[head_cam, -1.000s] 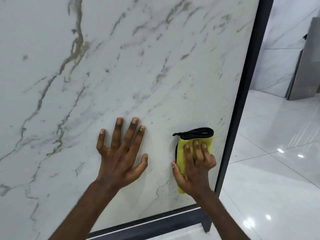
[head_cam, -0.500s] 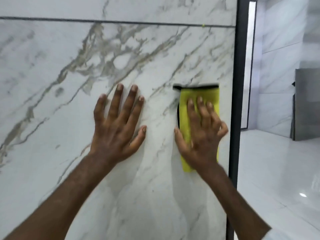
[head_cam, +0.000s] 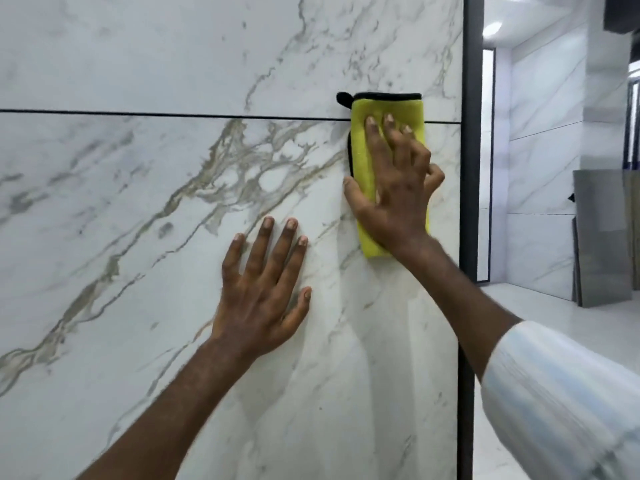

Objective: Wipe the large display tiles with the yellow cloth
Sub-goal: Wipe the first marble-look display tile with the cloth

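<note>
A large upright display tile (head_cam: 145,209) of white marble with grey-gold veins fills the view. A dark horizontal joint separates it from a second tile (head_cam: 156,50) above. The folded yellow cloth (head_cam: 362,154), edged in black, lies flat across that joint near the panel's right edge. My right hand (head_cam: 398,188) presses the cloth against the tile with fingers spread over it. My left hand (head_cam: 263,292) rests flat on the lower tile, fingers apart, holding nothing, below and left of the cloth.
A black metal frame (head_cam: 471,168) runs down the panel's right edge, close to the cloth. Beyond it are a glossy white floor (head_cam: 554,334), tiled walls and grey slabs (head_cam: 602,237) leaning at the far right.
My right hand has slid the cloth upward from low on the tile to the joint between the tiles. My left hand stayed flat on the tile and the view rose with it.
</note>
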